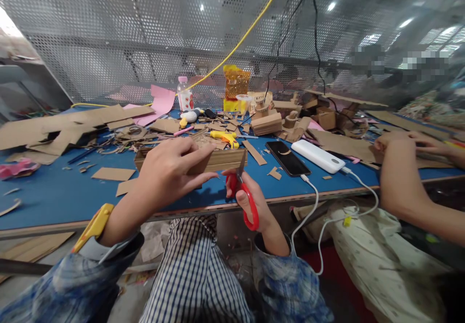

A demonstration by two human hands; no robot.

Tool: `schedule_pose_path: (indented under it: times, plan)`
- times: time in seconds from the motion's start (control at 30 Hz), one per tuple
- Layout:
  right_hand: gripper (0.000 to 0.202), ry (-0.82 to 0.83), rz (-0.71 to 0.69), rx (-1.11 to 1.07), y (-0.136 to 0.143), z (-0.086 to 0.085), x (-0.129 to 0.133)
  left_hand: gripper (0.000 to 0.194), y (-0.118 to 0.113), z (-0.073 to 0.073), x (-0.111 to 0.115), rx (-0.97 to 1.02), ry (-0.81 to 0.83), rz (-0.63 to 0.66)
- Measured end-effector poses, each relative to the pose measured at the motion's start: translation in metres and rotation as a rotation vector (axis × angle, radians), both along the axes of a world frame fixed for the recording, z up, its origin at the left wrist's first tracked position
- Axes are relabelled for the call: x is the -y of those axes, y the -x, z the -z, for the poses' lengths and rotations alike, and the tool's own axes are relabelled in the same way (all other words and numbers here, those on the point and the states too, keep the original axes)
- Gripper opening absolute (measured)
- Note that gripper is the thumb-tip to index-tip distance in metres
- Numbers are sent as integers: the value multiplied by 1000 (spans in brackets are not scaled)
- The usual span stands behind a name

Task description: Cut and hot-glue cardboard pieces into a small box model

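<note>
Red-handled scissors [250, 207] are in my right hand [260, 206], fingers through the loops, with the blades pointing up past the right end of a long, narrow cardboard piece [227, 159]. My left hand [167, 169] hovers in front of that cardboard piece, its thumb and index finger stretched out and apart toward the scissors. The hand hides much of the cardboard's left part, and I cannot tell whether it touches it. Just behind lies a yellow glue gun [225, 138]. Flat cardboard scraps [113, 174] rest left of my left hand.
On the blue table [83, 199], a black phone [288, 157] and white power bank [317, 156] trail white cables over the edge. Behind stand a bottle [185, 95], pink paper [162, 101] and cardboard structures [267, 123]. Another person's arm [401, 177] rests at right.
</note>
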State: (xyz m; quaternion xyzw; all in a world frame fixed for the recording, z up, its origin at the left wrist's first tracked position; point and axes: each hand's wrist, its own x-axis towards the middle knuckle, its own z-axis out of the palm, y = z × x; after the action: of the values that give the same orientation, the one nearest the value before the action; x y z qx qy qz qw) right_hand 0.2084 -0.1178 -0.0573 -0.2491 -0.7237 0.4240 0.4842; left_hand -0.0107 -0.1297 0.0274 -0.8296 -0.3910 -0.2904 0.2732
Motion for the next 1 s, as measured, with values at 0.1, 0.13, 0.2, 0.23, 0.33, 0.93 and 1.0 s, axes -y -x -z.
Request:
schedule_pose_path:
  times: [0.1,0.13,0.2,0.23,0.33,0.93,1.0]
  plan:
    - [69,-8,17,20,0,-1,0,36,1,1,-1,11,4,-5]
    - [69,-15,25,25,0,-1,0,37,1,1,-1,14,2,1]
    - [68,-27,30,32,-1,-2,0,37,2,2,-2,14,-9,13]
    - [66,-30,27,35,-1,-2,0,37,2,3,-2,10,-16,13]
    - [64,-34,22,37,-2,-1,-1,36,1,4,-2,-6,-26,-13]
    - [43,-130,194,96,4,1,-1,33,-7,-7,5,-105,-63,-34]
    - [43,-145,207,96,4,2,0,33,-8,-7,6,-105,-56,-42]
